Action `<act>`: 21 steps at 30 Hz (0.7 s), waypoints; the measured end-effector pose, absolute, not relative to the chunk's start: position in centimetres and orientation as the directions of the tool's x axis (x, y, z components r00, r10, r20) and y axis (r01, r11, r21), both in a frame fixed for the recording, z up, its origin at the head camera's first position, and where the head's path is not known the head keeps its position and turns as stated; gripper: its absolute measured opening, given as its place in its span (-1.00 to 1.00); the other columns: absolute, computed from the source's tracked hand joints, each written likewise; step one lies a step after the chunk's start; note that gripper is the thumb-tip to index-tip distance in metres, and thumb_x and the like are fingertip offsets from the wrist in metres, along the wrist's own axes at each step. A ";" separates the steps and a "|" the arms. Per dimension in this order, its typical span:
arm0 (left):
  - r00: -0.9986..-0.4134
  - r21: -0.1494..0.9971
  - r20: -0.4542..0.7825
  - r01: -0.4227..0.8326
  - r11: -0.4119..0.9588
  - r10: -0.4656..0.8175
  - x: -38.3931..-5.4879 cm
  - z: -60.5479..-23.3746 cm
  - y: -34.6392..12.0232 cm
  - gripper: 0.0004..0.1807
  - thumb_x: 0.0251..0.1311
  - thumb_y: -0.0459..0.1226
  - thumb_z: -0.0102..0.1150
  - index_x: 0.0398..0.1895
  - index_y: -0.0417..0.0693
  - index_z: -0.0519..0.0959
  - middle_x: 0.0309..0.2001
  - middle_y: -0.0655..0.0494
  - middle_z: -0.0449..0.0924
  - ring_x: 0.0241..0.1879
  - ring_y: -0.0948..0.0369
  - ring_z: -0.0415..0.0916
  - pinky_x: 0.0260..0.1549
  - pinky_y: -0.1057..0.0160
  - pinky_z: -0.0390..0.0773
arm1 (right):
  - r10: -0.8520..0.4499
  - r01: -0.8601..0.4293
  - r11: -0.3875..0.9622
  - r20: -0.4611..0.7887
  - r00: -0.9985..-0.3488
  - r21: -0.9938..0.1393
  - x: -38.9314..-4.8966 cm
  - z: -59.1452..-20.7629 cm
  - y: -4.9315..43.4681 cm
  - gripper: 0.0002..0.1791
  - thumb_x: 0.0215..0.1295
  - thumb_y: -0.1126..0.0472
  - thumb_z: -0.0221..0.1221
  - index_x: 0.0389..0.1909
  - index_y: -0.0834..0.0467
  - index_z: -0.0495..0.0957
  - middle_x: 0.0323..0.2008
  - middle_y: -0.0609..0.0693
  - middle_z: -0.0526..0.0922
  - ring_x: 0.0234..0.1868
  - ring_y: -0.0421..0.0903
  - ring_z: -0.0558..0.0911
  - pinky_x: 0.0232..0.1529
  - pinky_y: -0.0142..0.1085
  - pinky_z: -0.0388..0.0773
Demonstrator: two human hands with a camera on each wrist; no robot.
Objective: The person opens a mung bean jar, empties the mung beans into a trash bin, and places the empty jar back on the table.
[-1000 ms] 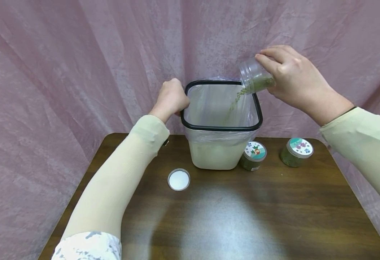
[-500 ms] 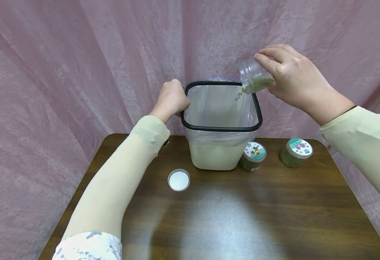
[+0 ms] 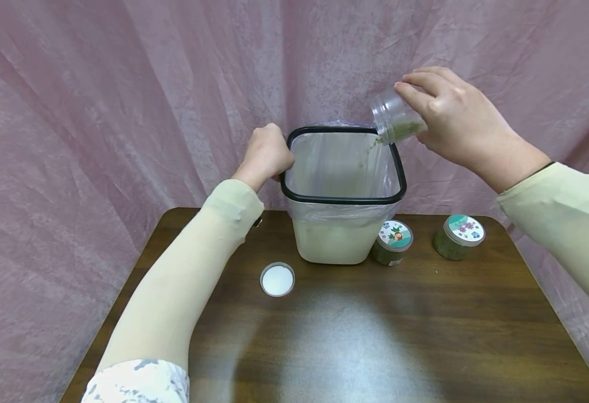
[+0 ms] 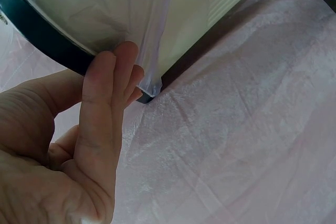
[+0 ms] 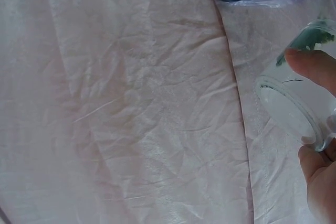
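A cream trash can (image 3: 334, 238) with a black rim and a clear bag liner stands at the back of the table. My left hand (image 3: 268, 150) grips its left rim; in the left wrist view the fingers (image 4: 97, 103) lie against the bag-covered outside. Over the right rim my right hand (image 3: 455, 117) holds a clear plastic jar (image 3: 386, 109), tilted mouth-down toward the can. Green dried flakes (image 3: 405, 130) lie along the jar's lower side, and a thin trickle falls from its mouth into the can. In the right wrist view, fingers and thumb hold the jar (image 5: 289, 111) near its base.
A lidded jar (image 3: 394, 240) of green contents touches or nearly touches the can's right side. Another lidded jar (image 3: 459, 235) stands farther right. A round white lid (image 3: 277, 280) lies left of centre on the brown table (image 3: 425, 336). Pink cloth (image 3: 198, 84) hangs behind.
The stream of green flakes has thinned to a few bits, and less remains in the jar. The right hand has shifted very slightly; the left hand and can stay put.
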State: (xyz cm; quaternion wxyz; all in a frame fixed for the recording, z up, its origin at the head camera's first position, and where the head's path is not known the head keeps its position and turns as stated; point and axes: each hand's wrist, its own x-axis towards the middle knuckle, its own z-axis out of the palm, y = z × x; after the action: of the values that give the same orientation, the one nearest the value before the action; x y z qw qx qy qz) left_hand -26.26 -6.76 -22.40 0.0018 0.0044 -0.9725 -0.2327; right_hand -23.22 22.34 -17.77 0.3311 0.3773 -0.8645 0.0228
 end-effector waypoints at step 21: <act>-1.000 0.436 0.001 -0.018 0.900 -0.021 -26.6 -22.3 -6.8 -0.91 -0.04 -0.34 0.05 -0.49 -0.14 0.55 -0.49 -0.05 0.62 -0.72 0.19 0.60 -0.68 0.33 0.58 | -0.650 -0.671 0.705 0.588 -0.482 0.228 -23.4 -17.7 22.2 -0.20 -0.29 0.64 0.24 0.18 0.30 0.41 0.12 0.28 0.48 0.19 0.19 0.40 0.19 -0.01 0.40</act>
State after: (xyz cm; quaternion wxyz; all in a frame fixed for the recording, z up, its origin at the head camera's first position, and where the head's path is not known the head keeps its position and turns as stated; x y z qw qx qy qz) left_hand -26.64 -6.75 -22.34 0.0029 0.0099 -0.9746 -0.2236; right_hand -23.39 22.22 -17.73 0.3342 0.3836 -0.8607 0.0162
